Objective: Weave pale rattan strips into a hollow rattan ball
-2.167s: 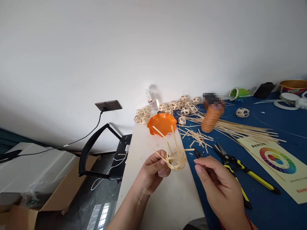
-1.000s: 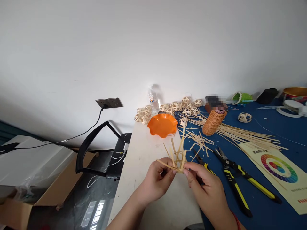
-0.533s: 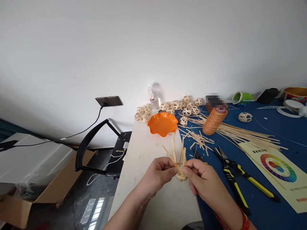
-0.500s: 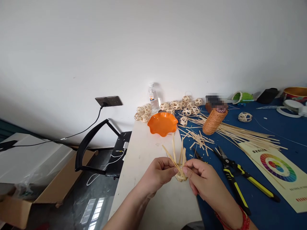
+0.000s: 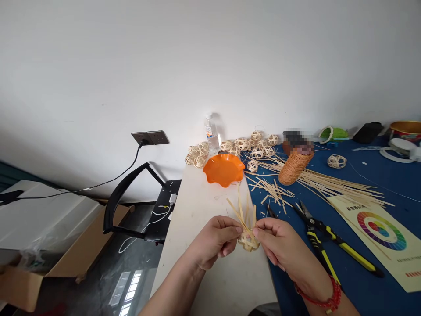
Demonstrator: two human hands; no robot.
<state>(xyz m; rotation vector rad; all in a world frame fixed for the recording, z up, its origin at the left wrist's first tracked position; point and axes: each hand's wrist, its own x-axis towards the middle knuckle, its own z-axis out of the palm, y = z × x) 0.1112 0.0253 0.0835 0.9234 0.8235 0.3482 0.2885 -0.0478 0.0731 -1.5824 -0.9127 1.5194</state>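
Note:
A small woven piece of pale bamboo strips (image 5: 249, 242) is held up over the table's front part, several loose strip ends sticking upward from it. On its left side my left hand (image 5: 221, 239) pinches it between thumb and forefinger. My right hand (image 5: 274, 241), with a red bracelet on the wrist, grips the right side with closed fingers. Past the hands sits a wavy-edged orange dish (image 5: 224, 170). Short cut strips (image 5: 273, 191) lie on the blue surface to its right.
Woven balls (image 5: 257, 152) and a water bottle (image 5: 211, 134) stand by the wall. Yellow-black shears (image 5: 329, 232), a colour-wheel card (image 5: 381, 237), long strips (image 5: 338, 186) and a cord-wrapped cylinder (image 5: 296, 166) lie right. A black chair (image 5: 113, 206) is at the left.
The woven piece has tilted slightly and its strip ends have shifted right, showing more of its rounded base. My right forearm sits a little further right and more of the bracelet shows.

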